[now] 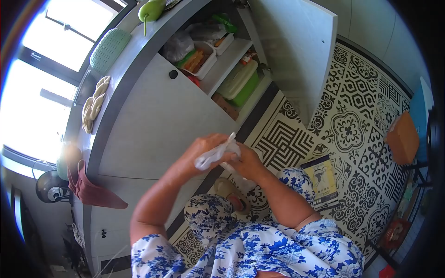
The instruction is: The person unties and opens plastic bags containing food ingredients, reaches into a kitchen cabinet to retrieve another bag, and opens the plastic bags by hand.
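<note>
A crumpled, thin white plastic bag (214, 155) is bunched up between my two hands, in front of the grey cabinet. My left hand (207, 144) is closed around its upper part, and a twisted end sticks up past the fingers. Close beside it, my right hand (249, 163) grips the bag too, fingers bent toward the left hand. A pale, see-through part of the bag hangs below the right hand, over a beige slipper (227, 187) on my foot.
A cabinet door (301, 51) stands wide. Inside are a white bin (208, 65) with orange packets and a green lidded box (244, 88). On the counter are a green basket (109, 48), a green gourd (150, 10) and a maroon cloth (92, 190). A yellow printed sack (323, 178) lies on the patterned floor.
</note>
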`<state>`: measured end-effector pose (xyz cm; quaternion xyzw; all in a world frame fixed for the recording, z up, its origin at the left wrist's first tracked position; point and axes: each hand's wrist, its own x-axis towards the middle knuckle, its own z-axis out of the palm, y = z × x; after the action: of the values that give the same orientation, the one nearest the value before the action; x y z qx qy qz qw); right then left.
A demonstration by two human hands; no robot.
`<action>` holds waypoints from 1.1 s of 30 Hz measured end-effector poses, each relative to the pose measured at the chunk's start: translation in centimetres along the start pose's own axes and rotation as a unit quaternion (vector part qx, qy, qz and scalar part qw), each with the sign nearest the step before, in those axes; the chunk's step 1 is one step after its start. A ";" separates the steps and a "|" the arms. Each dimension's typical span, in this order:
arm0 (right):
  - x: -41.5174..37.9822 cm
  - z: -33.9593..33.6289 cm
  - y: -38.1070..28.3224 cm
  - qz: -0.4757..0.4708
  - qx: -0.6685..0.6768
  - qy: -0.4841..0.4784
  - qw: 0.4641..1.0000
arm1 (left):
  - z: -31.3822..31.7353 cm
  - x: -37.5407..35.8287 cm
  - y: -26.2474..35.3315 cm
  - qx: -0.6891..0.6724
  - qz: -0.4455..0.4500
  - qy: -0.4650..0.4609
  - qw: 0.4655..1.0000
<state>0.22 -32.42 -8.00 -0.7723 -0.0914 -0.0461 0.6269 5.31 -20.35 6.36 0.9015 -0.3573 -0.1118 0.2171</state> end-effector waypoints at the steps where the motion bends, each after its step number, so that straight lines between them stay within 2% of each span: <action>1: 0.2 0.7 0.9 0.053 0.099 0.018 0.994 | -1.5 0.4 0.6 0.028 0.061 0.003 0.998; 2: 0.6 1.1 1.7 0.109 0.197 0.036 0.974 | -3.5 1.0 0.7 0.153 0.082 0.073 0.982; 3: 1.0 0.9 1.5 0.110 0.199 0.034 0.973 | -6.0 1.8 0.6 0.274 0.102 0.139 0.946; 5: 1.6 0.4 1.1 0.173 0.306 0.083 0.932 | -11.5 3.4 -0.2 0.450 0.133 0.274 0.840; 7: 2.8 0.6 2.0 0.193 0.331 0.105 0.918 | -16.2 4.9 -1.8 0.551 0.093 0.335 0.759; 8: 3.2 0.5 2.4 0.209 0.355 0.132 0.901 | -17.7 5.4 -2.4 0.582 0.061 0.329 0.741; 9: 3.6 -0.1 2.1 0.213 0.354 0.129 0.901 | -19.0 5.8 -3.1 0.581 0.057 0.327 0.743; 11: 4.7 -1.8 0.9 0.278 0.407 0.200 0.847 | -21.1 6.7 -4.6 0.618 -0.004 0.261 0.741; 12: 5.1 -2.3 1.5 0.282 0.408 0.197 0.846 | -21.9 7.2 -5.4 0.572 0.021 0.270 0.774; 13: 5.4 -3.0 2.4 0.261 0.461 0.226 0.817 | -22.0 7.5 -5.5 0.573 0.018 0.268 0.774; 14: 5.7 -3.5 3.1 0.240 0.513 0.254 0.784 | -21.9 7.6 -5.3 0.492 -0.026 0.251 0.833; 15: 6.2 -3.9 3.3 0.247 0.512 0.251 0.784 | -21.7 7.5 -5.1 0.405 -0.072 0.229 0.882; 17: 7.8 -5.1 3.4 0.207 0.518 0.300 0.774 | -21.8 7.6 -4.9 0.390 -0.093 0.215 0.891; 18: 8.8 -5.5 3.7 0.219 0.498 0.310 0.779 | -21.8 7.6 -4.9 0.375 -0.110 0.205 0.897; 19: 10.1 -5.9 3.9 0.220 0.497 0.308 0.781 | -22.0 7.5 -5.2 0.374 -0.112 0.206 0.897; 21: 12.8 -6.6 4.1 0.206 0.536 0.302 0.761 | -22.3 7.4 -5.7 0.365 -0.040 0.214 0.905; 25: 20.5 -8.0 4.2 0.157 0.563 0.247 0.773 | -22.7 7.5 -5.8 0.358 -0.041 0.218 0.907; 26: 22.7 -8.2 4.0 0.140 0.571 0.218 0.779 | -22.8 7.4 -6.1 0.356 -0.016 0.215 0.909; 28: 27.2 -8.0 3.4 0.149 0.539 0.244 0.792 | -22.8 7.4 -6.6 0.353 0.005 0.212 0.911; 30: 31.5 -7.1 4.0 0.092 0.536 0.226 0.808 | -22.7 7.5 -6.6 0.316 0.008 0.213 0.925; 33: 36.9 -6.4 3.3 0.103 0.516 0.186 0.830 | -22.9 7.3 -6.3 0.302 0.024 0.202 0.931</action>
<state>37.28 -36.27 -2.99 -0.3182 0.0962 -0.0702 0.9405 22.45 -14.17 23.28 0.9191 -0.3445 0.1913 0.0045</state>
